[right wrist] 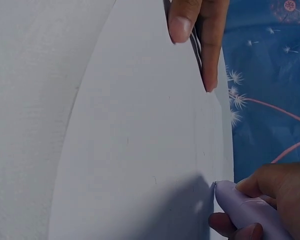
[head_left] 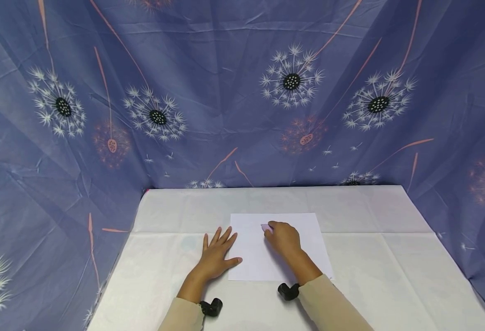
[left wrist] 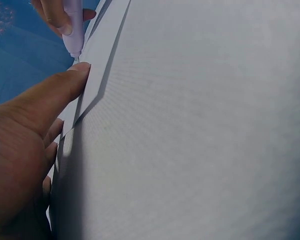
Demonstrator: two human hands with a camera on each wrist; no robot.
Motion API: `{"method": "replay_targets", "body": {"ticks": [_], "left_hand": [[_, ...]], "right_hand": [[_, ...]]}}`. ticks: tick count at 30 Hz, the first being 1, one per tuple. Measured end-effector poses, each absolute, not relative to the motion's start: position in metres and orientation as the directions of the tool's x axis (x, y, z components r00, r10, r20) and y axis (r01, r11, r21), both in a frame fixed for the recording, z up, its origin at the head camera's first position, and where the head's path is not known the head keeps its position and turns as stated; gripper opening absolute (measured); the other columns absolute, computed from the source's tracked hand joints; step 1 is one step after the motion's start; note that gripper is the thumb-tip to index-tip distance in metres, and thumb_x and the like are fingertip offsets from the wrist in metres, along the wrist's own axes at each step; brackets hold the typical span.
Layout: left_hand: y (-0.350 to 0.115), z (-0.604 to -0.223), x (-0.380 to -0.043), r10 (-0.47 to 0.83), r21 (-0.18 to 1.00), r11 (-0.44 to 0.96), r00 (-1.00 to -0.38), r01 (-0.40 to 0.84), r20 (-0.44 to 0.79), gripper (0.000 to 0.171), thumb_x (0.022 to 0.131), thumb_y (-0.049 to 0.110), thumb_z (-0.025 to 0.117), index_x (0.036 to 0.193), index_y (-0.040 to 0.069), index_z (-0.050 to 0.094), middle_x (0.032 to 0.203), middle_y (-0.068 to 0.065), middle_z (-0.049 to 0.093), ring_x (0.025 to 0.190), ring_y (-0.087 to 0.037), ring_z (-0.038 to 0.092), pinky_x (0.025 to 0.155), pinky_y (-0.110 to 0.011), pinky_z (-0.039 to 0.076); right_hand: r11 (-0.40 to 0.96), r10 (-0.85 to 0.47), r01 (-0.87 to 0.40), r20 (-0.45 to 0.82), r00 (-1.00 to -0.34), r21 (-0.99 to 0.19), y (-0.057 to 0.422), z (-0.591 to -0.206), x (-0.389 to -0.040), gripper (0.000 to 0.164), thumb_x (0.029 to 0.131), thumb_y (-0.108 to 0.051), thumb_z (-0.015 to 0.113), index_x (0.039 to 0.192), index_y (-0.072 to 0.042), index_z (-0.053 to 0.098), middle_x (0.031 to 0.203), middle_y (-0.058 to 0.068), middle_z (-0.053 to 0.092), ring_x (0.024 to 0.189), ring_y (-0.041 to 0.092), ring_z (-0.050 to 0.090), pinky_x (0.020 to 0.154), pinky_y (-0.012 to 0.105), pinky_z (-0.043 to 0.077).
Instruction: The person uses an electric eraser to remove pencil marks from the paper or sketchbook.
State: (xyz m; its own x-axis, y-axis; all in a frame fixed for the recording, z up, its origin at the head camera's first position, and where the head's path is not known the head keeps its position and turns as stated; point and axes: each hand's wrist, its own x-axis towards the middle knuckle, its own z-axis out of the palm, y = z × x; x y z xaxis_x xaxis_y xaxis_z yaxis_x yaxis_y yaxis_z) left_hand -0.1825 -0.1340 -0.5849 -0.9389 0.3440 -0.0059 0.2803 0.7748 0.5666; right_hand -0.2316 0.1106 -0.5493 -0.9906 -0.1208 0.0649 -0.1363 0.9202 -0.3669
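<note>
A white sheet of paper [head_left: 248, 232] lies on the white-covered table, in the middle of the head view. My left hand [head_left: 215, 258] rests at its left edge with fingers spread, the thumb reaching onto the sheet. Over the upper middle of the paper, my right hand [head_left: 284, 239] grips a lilac pen-like tool [right wrist: 247, 210], thick-bodied and narrowing to a thin tip. That tip is down at the paper in the right wrist view. Most of the tool is hidden by the right hand in the head view. Short faint marks show on the paper in the right wrist view.
The table has a creased white cover [head_left: 375, 257]. A blue cloth [head_left: 222, 92] with a dandelion print hangs behind it and along both sides. Black devices [head_left: 212, 307] are strapped at both wrists, by the beige sleeves [head_left: 333, 303].
</note>
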Motion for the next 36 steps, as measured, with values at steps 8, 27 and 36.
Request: {"method": "replay_targets", "body": {"ticks": [8, 27, 36], "left_hand": [[-0.1343, -0.5855, -0.1826, 0.345, 0.566, 0.773, -0.939, 0.285, 0.002, 0.076, 0.092, 0.049, 0.069, 0.155, 0.015, 0.043, 0.168, -0.009, 0.027, 0.158, -0.04, 0.012, 0.12, -0.073, -0.004], [-0.1339, -0.5873, -0.1829, 0.342, 0.564, 0.777, -0.94, 0.28, -0.005, 0.077, 0.092, 0.049, 0.069, 0.155, 0.015, 0.042, 0.168, -0.008, 0.027, 0.158, -0.04, 0.011, 0.121, -0.071, -0.005], [-0.1333, -0.5862, -0.1823, 0.339, 0.561, 0.78, -0.941, 0.278, -0.005, 0.076, 0.092, 0.048, 0.069, 0.155, 0.015, 0.042, 0.168, -0.007, 0.028, 0.158, -0.04, 0.011, 0.121, -0.071, -0.004]], "right_hand": [[0.928, -0.079, -0.095, 0.059, -0.995, -0.361, 0.1165, -0.5462, -0.2327, 0.036, 0.092, -0.025, 0.063, 0.122, -0.008, 0.073, 0.112, 0.019, 0.076, 0.098, 0.039, 0.073, 0.076, 0.05, 0.058], [0.924, -0.069, -0.082, 0.051, -0.996, -0.373, 0.1177, -0.5447, -0.2326, 0.036, 0.091, -0.023, 0.063, 0.122, -0.008, 0.074, 0.112, 0.019, 0.076, 0.098, 0.04, 0.072, 0.076, 0.051, 0.058], [0.918, -0.128, -0.146, 0.073, -0.989, -0.369, 0.1118, -0.5471, -0.2307, 0.034, 0.09, -0.023, 0.064, 0.119, -0.009, 0.075, 0.109, 0.018, 0.077, 0.095, 0.037, 0.073, 0.072, 0.049, 0.057]]}}
